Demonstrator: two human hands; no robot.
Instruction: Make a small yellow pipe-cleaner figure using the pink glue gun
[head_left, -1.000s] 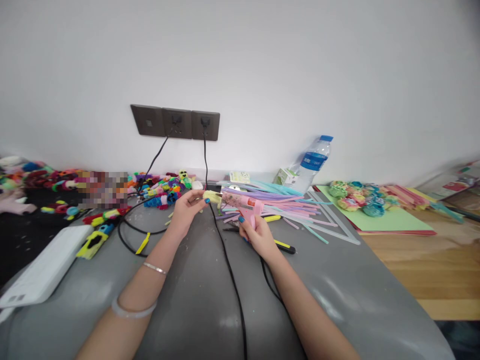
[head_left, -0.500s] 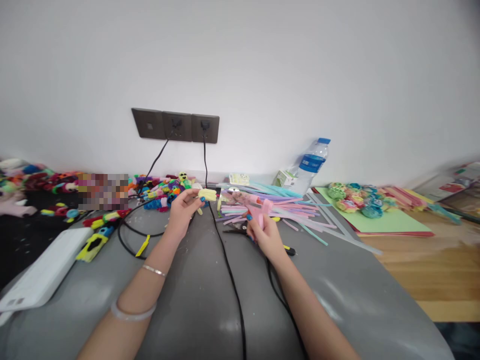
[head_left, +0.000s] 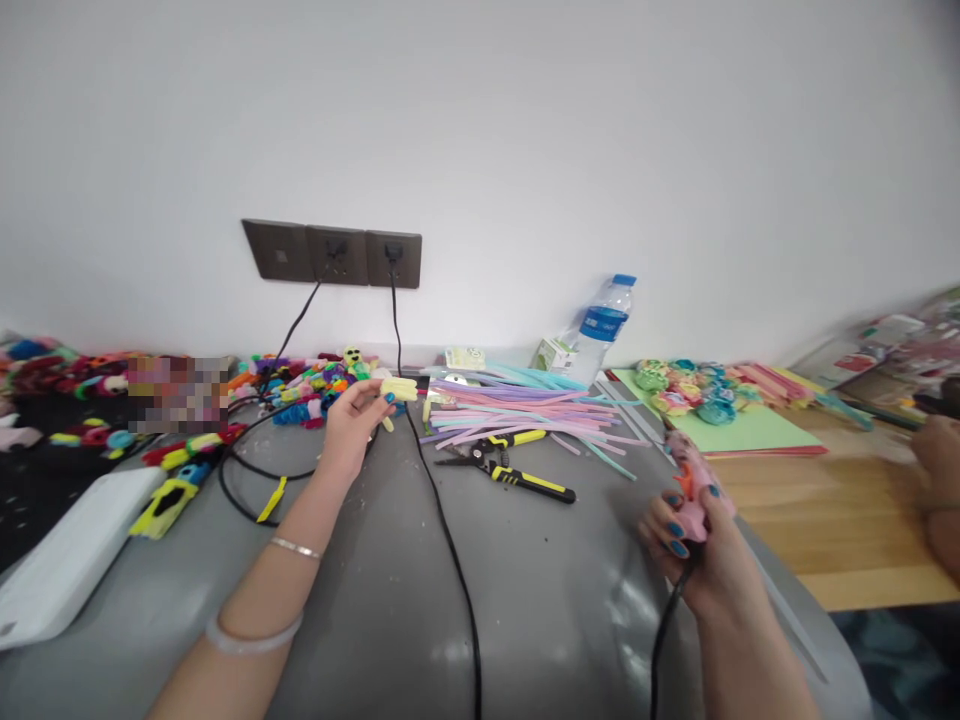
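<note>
A small, fuzzy yellow piece [head_left: 400, 389] is pinched at the fingertips of the left hand [head_left: 347, 432], held up toward the back of the grey desk [head_left: 570, 610], just left of a spread of pastel fuzzy sticks [head_left: 525, 405]. Well apart, near the desk's right edge, the fingers of the right hand [head_left: 712, 560] wrap around the handle of a pink glue gun [head_left: 694, 462]. Black-and-yellow pliers [head_left: 525, 481] lie in front of the sticks, a water bottle [head_left: 604, 325] tilts behind them, and paper flowers [head_left: 686, 385] rest on green paper [head_left: 765, 432] to the right.
</note>
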